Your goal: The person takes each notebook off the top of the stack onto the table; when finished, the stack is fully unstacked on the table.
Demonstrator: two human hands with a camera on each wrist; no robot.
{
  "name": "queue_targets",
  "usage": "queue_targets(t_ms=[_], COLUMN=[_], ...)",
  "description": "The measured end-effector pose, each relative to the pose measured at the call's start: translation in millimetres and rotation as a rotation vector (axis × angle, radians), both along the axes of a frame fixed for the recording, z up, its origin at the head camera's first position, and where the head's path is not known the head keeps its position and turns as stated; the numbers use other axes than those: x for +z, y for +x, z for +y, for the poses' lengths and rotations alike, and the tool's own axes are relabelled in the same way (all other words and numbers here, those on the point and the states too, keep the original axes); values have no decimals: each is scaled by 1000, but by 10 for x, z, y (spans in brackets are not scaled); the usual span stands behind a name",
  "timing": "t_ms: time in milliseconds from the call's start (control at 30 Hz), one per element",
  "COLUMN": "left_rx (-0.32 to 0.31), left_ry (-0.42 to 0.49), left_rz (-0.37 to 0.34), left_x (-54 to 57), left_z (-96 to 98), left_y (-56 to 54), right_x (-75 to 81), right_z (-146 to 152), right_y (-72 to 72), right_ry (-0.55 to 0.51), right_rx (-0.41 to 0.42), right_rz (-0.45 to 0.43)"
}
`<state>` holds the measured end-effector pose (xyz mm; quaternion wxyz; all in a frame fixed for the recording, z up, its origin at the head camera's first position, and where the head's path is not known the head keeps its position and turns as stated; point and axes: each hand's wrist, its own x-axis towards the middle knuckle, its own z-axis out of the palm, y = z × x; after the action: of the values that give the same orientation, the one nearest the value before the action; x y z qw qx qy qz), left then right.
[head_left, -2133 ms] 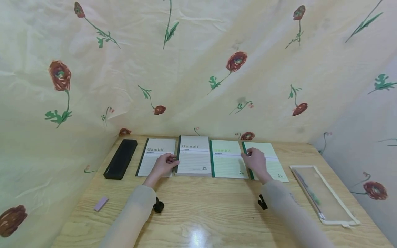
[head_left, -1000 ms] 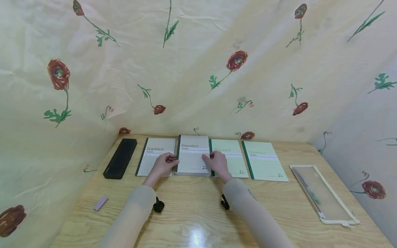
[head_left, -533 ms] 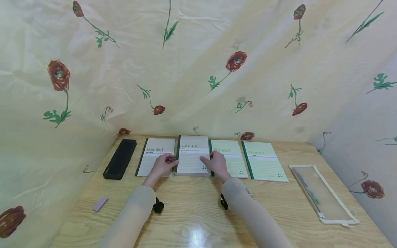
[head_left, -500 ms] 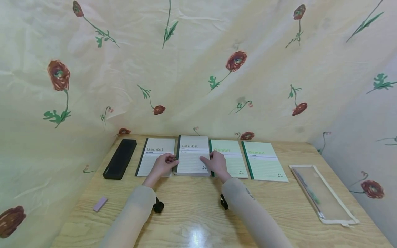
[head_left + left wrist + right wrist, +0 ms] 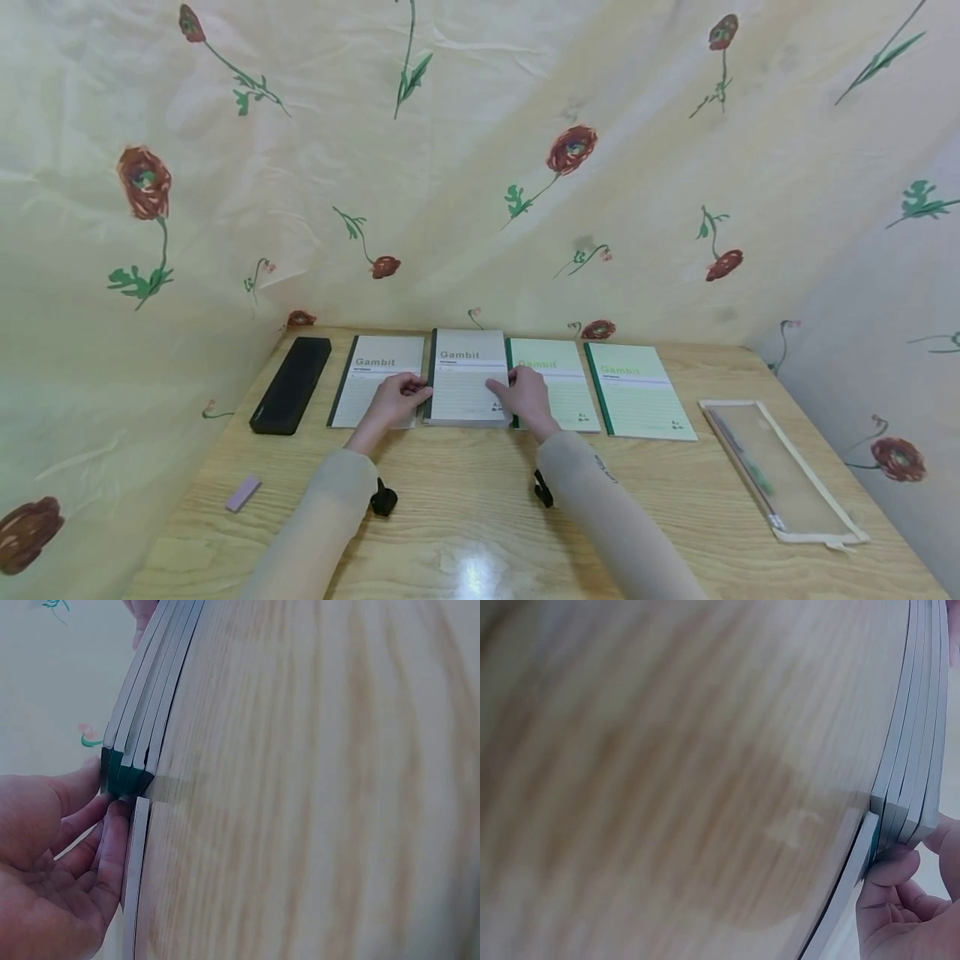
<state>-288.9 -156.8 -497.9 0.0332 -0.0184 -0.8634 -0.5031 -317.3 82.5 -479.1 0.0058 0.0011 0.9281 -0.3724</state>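
Observation:
A stack of several notebooks (image 5: 467, 400) lies in the middle of the row, a grey Gambit cover on top. Green and dark spines (image 5: 124, 769) show at its left side in the left wrist view. My left hand (image 5: 397, 398) grips that spine side, thumb at the top cover and curled fingers against the edges. At the opposite side my right hand (image 5: 527, 396) holds the stack, its thumb on the top cover and bent fingers (image 5: 891, 870) at the page edges. Beneath the left hand lies a grey notebook (image 5: 363, 390); a green notebook (image 5: 566, 396) lies partly under the right.
Another green notebook (image 5: 641, 392) lies farther right, then a translucent zip pouch (image 5: 795, 475) with pens inside. A black case (image 5: 291, 385) is at the left, with a small purple block (image 5: 243, 494) nearer me. The flowered cloth (image 5: 465, 208) rises behind the table.
My right hand has left the gap between the two green notebooks and moved left to the stack's right edge. The left hand stays in place. Over the last second, hardly anything moves.

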Motion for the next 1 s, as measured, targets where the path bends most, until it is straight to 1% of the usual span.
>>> queue_targets(t_ms=[367,500,600,833,1000], left_rx=[-3,0,-1,4,1], left_ry=[-16,-23,-19,-15,-17], left_rz=[-9,-9,-10,-42,-55], left_x=[-2,-1,6,-6,6], left_z=[0,4,1,3,6], left_y=[2,2,0,0,13], right_x=[-9,-11,5,5,43], right_z=[21,41,55,171,299], right_y=[-8,-12,-4,-38,-28], right_ry=[0,-5,-17,-80,-130], right_rx=[-36,-51,-56,-49,-59], right_rz=[34,29,10,-17,-32])
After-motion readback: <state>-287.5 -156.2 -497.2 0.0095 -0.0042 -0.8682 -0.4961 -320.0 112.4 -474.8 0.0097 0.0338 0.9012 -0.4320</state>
